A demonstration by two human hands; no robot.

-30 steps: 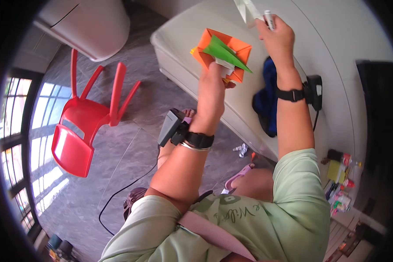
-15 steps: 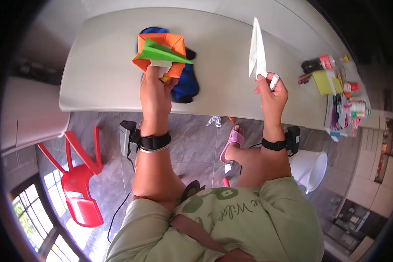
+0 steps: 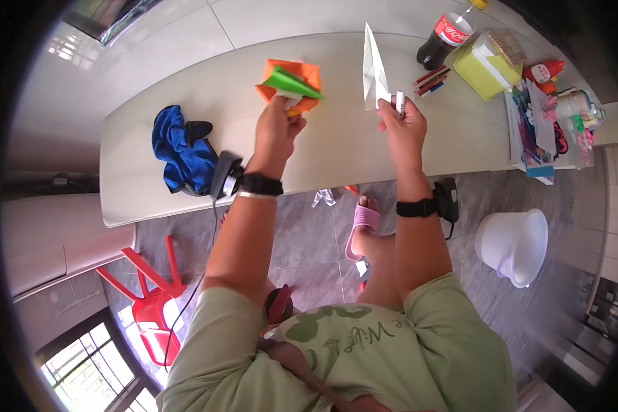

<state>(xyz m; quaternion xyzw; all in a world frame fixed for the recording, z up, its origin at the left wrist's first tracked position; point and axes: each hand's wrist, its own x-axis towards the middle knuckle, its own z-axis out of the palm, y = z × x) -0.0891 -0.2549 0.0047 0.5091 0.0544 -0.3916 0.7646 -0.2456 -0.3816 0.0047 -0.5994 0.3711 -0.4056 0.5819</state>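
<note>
My left hand is closed around a bundle of folded paper above the table. In it are an orange folded paper piece and a green paper plane lying across it. Bits of white and yellow paper show by my fingers. My right hand pinches the tail of a white paper plane, whose nose points away from me. A white capped marker is tucked in the same hand. Both hands are raised and apart from each other.
A blue cloth item lies on the table at left. Toward the far right are a cola bottle, colored pencils, a yellow-green box and a box of stationery. A red chair and white bucket stand on the floor.
The view has shifted. My left hand has moved right with its paper bundle, off the blue cloth, and my right hand is closer to the bottle and pencils. Both keep their holds.
</note>
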